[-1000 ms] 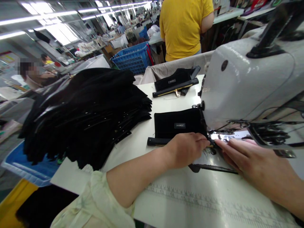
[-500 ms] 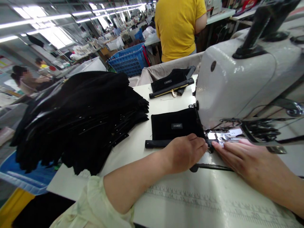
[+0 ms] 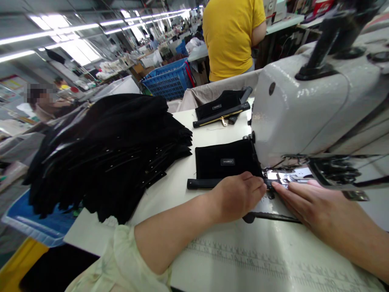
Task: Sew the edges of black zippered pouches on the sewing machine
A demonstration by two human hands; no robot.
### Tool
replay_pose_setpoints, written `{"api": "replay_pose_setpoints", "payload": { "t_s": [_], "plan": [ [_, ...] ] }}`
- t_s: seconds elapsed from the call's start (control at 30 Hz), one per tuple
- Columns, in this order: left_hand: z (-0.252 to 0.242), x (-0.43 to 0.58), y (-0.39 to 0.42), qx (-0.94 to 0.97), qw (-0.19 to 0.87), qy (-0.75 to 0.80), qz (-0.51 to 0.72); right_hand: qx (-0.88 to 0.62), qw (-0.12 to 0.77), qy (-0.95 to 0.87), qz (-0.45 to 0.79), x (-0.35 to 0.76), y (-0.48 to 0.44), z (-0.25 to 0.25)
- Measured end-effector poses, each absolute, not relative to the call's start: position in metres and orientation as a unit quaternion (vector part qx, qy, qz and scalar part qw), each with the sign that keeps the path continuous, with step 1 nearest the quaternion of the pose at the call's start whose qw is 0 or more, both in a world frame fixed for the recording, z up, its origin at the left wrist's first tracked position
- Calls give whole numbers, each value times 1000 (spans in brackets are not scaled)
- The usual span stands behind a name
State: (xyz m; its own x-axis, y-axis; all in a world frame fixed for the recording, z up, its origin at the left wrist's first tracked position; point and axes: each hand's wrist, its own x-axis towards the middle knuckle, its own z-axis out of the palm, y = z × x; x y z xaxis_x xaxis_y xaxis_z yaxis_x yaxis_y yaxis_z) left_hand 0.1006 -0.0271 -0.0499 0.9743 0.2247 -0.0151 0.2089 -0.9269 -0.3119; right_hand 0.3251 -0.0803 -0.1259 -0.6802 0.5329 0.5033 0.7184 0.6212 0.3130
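Note:
A black fabric panel (image 3: 231, 156) with a small label lies flat on the sewing table, its right edge against the sewing machine (image 3: 288, 101). Along its near side runs a dark zipper strip (image 3: 202, 184). My left hand (image 3: 240, 196) is closed on this strip, fingertips just left of the needle area. On the other side, my right hand (image 3: 316, 205) lies with its fingers stretched out, fingertips touching the work beside the lit metal plate (image 3: 281, 175). The strip's right end is hidden under the fingers and machine head.
A large stack of black pieces (image 3: 106, 150) rises at the left, above a blue bin (image 3: 39, 227). Behind the panel lies another black piece with a gold zipper (image 3: 223, 109). Ruler markings (image 3: 234, 257) cross the near tabletop. A person in yellow (image 3: 232, 40) stands beyond.
The whole view has shifted slightly right and down. Both hands and the black panel keep nearly the same places at the machine.

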Motion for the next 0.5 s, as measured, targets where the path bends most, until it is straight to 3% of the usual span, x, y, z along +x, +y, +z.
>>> {"api": "replay_pose_setpoints", "payload": {
  "t_s": [0.5],
  "plan": [
    [-40,105,-24,-977,151,-132,66,-398,190,-857,-267,313,-77,-107]
  ]
}}
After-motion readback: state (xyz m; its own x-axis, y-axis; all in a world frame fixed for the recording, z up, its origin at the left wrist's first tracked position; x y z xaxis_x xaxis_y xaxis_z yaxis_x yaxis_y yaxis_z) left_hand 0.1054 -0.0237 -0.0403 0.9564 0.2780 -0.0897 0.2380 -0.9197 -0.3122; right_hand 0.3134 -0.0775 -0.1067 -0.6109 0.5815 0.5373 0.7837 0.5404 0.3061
